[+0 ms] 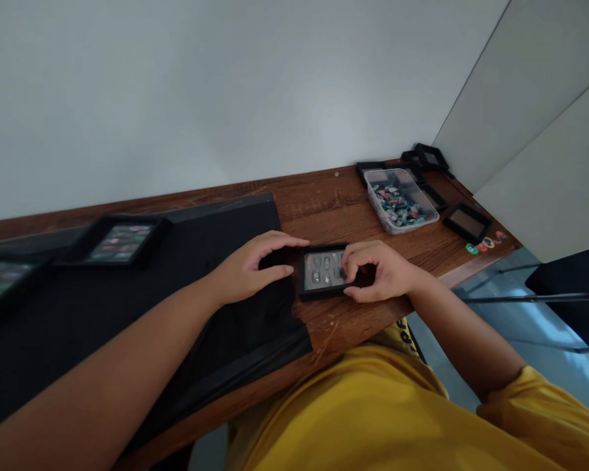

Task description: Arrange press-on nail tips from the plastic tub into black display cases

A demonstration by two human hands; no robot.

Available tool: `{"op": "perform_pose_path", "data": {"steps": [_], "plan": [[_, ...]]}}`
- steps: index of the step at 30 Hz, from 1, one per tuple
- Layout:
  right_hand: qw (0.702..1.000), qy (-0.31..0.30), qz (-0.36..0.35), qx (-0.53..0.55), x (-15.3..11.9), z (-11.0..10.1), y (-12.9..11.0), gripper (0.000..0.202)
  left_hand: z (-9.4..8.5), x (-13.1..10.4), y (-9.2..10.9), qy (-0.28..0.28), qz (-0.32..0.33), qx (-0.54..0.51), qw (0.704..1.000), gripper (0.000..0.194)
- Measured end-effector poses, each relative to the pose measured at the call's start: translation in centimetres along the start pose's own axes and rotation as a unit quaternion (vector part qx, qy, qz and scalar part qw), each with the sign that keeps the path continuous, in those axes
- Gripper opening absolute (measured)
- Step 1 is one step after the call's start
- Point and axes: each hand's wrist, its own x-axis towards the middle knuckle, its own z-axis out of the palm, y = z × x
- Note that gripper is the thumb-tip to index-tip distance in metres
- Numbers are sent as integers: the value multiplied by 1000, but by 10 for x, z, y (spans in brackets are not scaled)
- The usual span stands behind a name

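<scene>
- Yellow shirt (363, 405) cloth fills the near side of my head view, just beside the near edge of the wooden counter (319, 203).
- On that counter, near the middle, I have the small black tray (321, 294), lying flat, with small greyish pieces (317, 276) spread over its pale inside.
- My left grip (248, 268) is released, thumb and fingers parted at the tray's left side; whether they touch it I cannot tell.
- My right grip (385, 268) is curled over the tray's right end, thumb at the near right corner; I cannot tell whether it pinches a piece.
- Left of the tray I see a black mat (255, 333), bearing two black frames (160, 229) filled with pink and green bits.
- Far right of the tray stands a clear tub (412, 226) of coloured chips (397, 206), with dark trays (370, 167) behind and beside it.
- Farther right, colourful discs (488, 242) sit near the counter's edge.
- Beyond everything, I see a pale wall (226, 98).
</scene>
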Motion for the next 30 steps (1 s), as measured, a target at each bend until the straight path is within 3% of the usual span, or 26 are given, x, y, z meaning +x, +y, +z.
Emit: {"op": "perform_pose_path", "data": {"steps": [16, 25, 30], "plan": [[999, -38, 17, 5, -1, -1, 0, 19, -2, 0, -4, -44, 11, 57, 997, 98], [1000, -3, 10, 16, 0, -1, -3, 19, -7, -2, -5, -80, 23, 64, 994, 103], [1000, 7, -3, 22, 1, 0, -3, 20, -5, -1, -5, -65, 33, 53, 996, 79]]}}
